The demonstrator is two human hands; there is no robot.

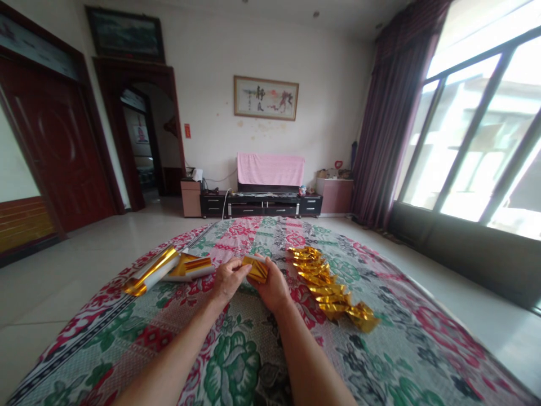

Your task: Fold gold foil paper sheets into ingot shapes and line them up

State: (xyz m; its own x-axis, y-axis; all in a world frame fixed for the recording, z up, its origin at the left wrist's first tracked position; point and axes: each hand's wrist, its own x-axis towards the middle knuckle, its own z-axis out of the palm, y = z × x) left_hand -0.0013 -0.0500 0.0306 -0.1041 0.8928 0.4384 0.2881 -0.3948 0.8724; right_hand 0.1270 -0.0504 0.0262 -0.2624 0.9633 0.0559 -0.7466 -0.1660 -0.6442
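Between my two hands, above the flowered cloth, is a small folded piece of gold foil paper [256, 269]. My left hand [229, 278] pinches its left edge with thumb and fingertips. From the other side my right hand [274, 285] wraps round it, some fingers hidden behind the paper. To the right lies a row of folded gold foil paper pieces [332, 290], set close together and running toward me. On the left rest curled sheets of gold foil paper with pale backs [154, 273], partly rolled and overlapping.
A red, green and grey flowered cloth [234, 366] covers the broad surface before me. Beyond it stand a low black cabinet [264, 208] and a pink-draped object [270, 169]. Dark curtains [386, 113] and tall windows are on the right, a red door [59, 135] on the left.
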